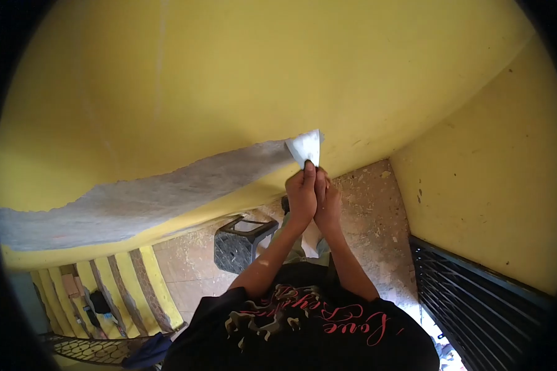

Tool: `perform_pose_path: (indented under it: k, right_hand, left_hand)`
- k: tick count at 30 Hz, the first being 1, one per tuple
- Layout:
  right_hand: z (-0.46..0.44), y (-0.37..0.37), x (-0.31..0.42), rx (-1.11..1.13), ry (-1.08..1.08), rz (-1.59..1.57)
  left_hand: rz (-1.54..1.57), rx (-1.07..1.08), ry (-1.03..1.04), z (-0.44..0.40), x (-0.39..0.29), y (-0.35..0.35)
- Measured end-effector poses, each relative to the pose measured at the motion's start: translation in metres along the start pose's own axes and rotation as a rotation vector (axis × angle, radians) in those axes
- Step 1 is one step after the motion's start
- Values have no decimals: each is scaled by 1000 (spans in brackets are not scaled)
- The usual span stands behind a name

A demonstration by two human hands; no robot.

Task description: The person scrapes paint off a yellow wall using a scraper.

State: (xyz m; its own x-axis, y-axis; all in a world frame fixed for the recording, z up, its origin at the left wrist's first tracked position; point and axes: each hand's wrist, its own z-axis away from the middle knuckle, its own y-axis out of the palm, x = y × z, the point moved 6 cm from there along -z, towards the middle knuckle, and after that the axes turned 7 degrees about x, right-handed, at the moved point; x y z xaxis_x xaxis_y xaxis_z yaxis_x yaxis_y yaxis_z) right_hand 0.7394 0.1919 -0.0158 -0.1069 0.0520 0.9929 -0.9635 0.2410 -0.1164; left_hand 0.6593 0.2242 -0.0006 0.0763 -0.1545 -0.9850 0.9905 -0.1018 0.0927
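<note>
A putty knife (pixel 305 147) with a wide, pale metal blade rests its edge against the yellow wall (pixel 241 68). The blade is at the right end of a long grey strip (pixel 185 185) where the paint is off. My left hand (pixel 301 196) is closed around the knife's handle, its thumb lying up toward the blade. Pressed close beside it, my right hand (pixel 328 201) is closed on the same handle. The handle itself is hidden by the fingers.
Below the wall stands a dark stool (pixel 235 250) on the floor (pixel 371 204), which is littered with paint flakes. Yellow steps (pixel 127 290) lie at lower left, with a few objects on them. A dark metal grille (pixel 476 297) is at lower right.
</note>
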Motion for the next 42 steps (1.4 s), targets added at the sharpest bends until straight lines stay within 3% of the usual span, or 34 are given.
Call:
perform_pose_path:
  k: [1,2,6,10,12,17,19,23,29,35,37,40,42]
  right_hand:
    - [4,3,1,96,50,89]
    - [13,5,-2,94,78,84]
    - [12,3,-15,27,136,-25]
    - [3,5,-2,25,137,66]
    - [7,0,6,39,96,17]
    - [4,-1,12,-45,33,-101]
    - [5,3,6,48,166,-13]
    - [9,0,-2,68,93,-47]
    - [13,1,17,108,182,48]
    - [6,0,13,45,22,83]
    - [7,4,12,179,265,-8]
    - [11,0,17,214,292,84]
    - [8,11,-3,50,-8,-157]
  left_hand:
    - [8,-30,6,3,-8,-1]
    - [50,29,98,2,-5,0]
    - [61,37,38,8,20,-5]
    - [162,-38,67,1,-1,-2]
    - [64,-8,145,4,-4,0]
    - [105,-17,41,5,4,-2]
    - [89,-6,52,6,-6,0]
    - [113,11,22,10,0,1]
    - [112,-19,33,12,-13,-1]
    - [168,-46,58,10,1,-2]
    - [124,-46,76,8,-12,1]
    - [122,-42,103,11,-9,-5]
    - [81,-82,39,10,-2,-9]
